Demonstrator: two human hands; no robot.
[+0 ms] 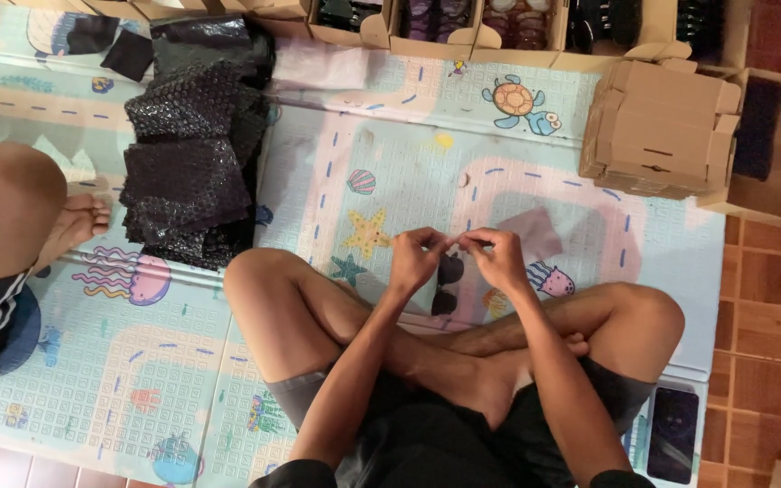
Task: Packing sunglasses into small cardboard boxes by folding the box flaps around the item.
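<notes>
I sit cross-legged on a patterned play mat [390,163]. My left hand [418,258] and my right hand [497,258] meet in front of my knees, fingertips pinched together at the top of a pair of dark sunglasses [447,285] that hangs down between them. A thin clear wrapper seems to surround the glasses, but it is hard to make out. Both hands grip the top edge.
A pile of black bubble wrap sheets [193,163] lies at the left. Flat folded cardboard boxes [660,126] are stacked at the right. Open cartons of sunglasses [463,23] line the far edge. Another person's leg and foot [20,217] rest at the left. A phone [672,434] lies beside my right knee.
</notes>
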